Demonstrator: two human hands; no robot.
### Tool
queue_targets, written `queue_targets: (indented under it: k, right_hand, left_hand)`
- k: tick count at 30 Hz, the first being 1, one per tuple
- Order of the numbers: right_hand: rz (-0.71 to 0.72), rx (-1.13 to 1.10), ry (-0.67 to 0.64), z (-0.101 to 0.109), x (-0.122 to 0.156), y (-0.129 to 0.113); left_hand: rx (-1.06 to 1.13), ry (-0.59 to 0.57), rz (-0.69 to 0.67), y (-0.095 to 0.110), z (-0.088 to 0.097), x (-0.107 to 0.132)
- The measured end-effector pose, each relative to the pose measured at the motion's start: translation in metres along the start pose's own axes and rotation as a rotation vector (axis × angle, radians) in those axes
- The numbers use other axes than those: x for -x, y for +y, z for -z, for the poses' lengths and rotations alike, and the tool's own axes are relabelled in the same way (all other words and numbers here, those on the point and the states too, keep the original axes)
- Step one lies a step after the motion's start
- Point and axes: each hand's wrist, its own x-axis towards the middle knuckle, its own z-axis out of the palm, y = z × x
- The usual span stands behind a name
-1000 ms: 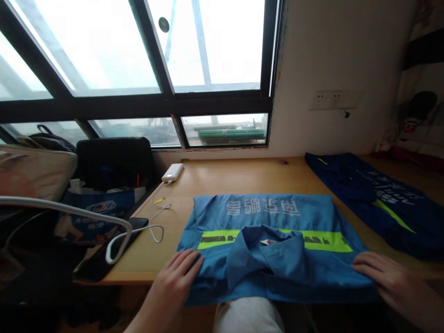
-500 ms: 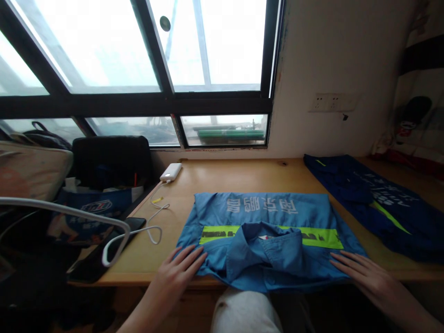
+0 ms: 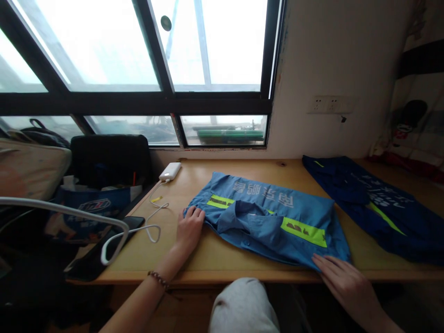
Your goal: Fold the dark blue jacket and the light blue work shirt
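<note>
A light-blue work jacket (image 3: 265, 229) with a collar, pale lettering and neon yellow-green strips lies folded at a slant on the wooden table. My left hand (image 3: 190, 226) has its fingers curled over the jacket's left edge, closed on the fabric. At the near right corner of the jacket, my right hand (image 3: 347, 280) rests with fingers stretched out over the cloth; its thumb is hidden. The collar faces me, and the lettering sits on the far side, upside down to me.
A dark-blue garment (image 3: 374, 203) lies on the table's right side. To the left are a white power bank (image 3: 170, 171), its white cable (image 3: 152, 228) and a black phone-like slab (image 3: 137, 223). The table's front edge (image 3: 215, 276) runs above my knee (image 3: 244, 305).
The jacket has turned clockwise, its left side shifting away from me and its right side towards me. My left hand has moved forward and curled; my right hand has slid slightly left and nearer.
</note>
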Motion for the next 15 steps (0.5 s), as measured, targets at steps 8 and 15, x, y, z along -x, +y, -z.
queue_targets:
  k: [8,15]
  right_hand:
    - [0.054,-0.068,-0.070,0.022,0.021,0.026]
    - [0.039,-0.056,0.105,0.018,0.027,0.005]
  left_hand:
    - [0.236,-0.002,-0.065,0.103,0.063,0.054]
    - [0.434,0.345,-0.193,0.266,0.069,0.063]
